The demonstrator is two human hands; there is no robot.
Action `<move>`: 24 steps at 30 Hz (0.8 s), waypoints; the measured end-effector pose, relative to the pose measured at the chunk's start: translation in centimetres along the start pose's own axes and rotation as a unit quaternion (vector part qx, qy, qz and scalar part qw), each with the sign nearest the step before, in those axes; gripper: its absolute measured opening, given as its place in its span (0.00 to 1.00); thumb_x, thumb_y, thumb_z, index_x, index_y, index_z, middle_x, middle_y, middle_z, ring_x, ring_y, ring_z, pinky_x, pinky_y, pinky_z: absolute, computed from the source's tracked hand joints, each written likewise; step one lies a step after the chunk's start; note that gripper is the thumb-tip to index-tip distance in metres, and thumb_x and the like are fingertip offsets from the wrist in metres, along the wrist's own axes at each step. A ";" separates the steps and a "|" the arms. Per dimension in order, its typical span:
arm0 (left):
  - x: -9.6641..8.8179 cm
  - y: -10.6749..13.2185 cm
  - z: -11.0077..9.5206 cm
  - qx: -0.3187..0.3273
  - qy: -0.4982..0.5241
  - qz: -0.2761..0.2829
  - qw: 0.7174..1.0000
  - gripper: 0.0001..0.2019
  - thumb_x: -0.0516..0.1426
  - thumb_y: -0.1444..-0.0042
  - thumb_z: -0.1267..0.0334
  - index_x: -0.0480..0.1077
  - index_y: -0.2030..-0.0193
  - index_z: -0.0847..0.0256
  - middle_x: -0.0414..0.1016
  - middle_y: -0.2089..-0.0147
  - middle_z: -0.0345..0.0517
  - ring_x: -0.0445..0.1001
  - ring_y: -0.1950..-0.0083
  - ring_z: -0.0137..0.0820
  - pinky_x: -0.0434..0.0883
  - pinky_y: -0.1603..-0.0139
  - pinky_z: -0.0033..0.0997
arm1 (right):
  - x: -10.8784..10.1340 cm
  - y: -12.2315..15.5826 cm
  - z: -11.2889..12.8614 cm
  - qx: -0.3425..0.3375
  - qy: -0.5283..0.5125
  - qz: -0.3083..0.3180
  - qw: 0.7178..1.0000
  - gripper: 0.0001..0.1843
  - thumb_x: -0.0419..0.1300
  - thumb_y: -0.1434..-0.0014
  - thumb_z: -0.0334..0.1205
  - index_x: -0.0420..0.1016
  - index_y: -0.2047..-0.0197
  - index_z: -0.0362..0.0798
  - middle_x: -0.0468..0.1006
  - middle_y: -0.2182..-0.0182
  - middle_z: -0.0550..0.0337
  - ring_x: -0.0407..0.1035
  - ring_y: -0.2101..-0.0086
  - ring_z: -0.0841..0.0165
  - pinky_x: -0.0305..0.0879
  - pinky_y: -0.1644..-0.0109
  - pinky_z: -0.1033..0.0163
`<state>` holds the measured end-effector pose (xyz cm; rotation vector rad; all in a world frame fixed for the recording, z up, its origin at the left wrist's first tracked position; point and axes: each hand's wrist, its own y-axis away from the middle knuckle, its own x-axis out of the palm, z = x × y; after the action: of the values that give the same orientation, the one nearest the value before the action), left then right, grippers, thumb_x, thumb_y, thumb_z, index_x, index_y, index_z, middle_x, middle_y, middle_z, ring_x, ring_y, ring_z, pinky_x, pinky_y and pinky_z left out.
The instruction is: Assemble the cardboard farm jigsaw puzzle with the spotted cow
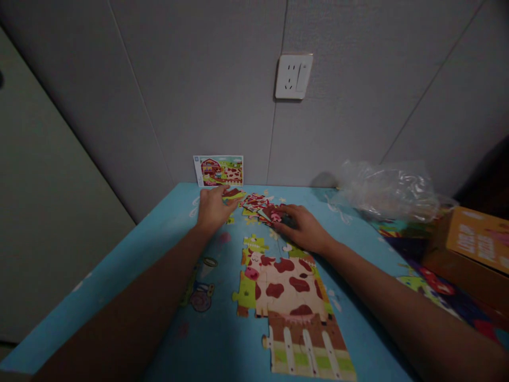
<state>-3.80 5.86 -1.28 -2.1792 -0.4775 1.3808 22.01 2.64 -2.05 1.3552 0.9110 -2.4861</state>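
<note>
A partly joined jigsaw (pixel 290 297) showing a spotted cow and a fence lies on the blue table (pixel 159 249) in front of me. Several loose pieces (pixel 256 203) are heaped at the far edge. My left hand (pixel 212 208) rests at the left of the heap, its fingers pinching a green and brown piece (pixel 234 194). My right hand (pixel 304 225) lies palm down at the right of the heap, fingertips on a red and pink piece (pixel 272 214). A reference picture card (pixel 218 170) leans against the wall behind the pieces.
A crumpled clear plastic bag (pixel 387 193) sits at the back right. An orange cardboard box (pixel 473 244) stands at the right edge. A wall socket (pixel 293 76) is above the table. The table's left edge runs diagonally toward me.
</note>
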 end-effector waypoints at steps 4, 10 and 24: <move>-0.9 1.5 -2.7 0.207 0.080 -0.006 0.975 0.24 0.62 0.47 0.54 0.70 0.44 0.62 0.77 0.51 0.50 0.67 0.49 0.41 0.66 0.44 0.42 | -0.3 0.3 1.8 -0.001 -0.086 -0.057 0.995 0.27 0.56 0.38 0.46 0.63 0.37 0.49 0.78 0.51 0.51 0.72 0.55 0.61 0.66 0.50 0.54; -1.0 2.1 -4.0 0.306 0.130 0.033 0.943 0.25 0.61 0.45 0.55 0.68 0.42 0.63 0.75 0.46 0.51 0.66 0.50 0.40 0.65 0.45 0.43 | -0.1 0.4 2.3 0.005 -0.164 -0.092 0.982 0.16 0.55 0.37 0.43 0.74 0.49 0.49 0.80 0.55 0.55 0.72 0.60 0.65 0.66 0.56 0.59; -0.2 2.9 -4.0 0.243 0.226 0.128 0.935 0.25 0.57 0.40 0.64 0.63 0.36 0.57 0.75 0.59 0.47 0.71 0.51 0.35 0.69 0.47 0.38 | 0.4 0.3 1.8 0.017 -0.260 -0.099 0.960 0.16 0.58 0.39 0.42 0.69 0.48 0.48 0.79 0.67 0.59 0.74 0.65 0.67 0.64 0.62 0.63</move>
<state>-0.19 2.47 -1.47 -2.0809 0.3019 0.9324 20.66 1.40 -1.76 0.5747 0.9093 -2.8039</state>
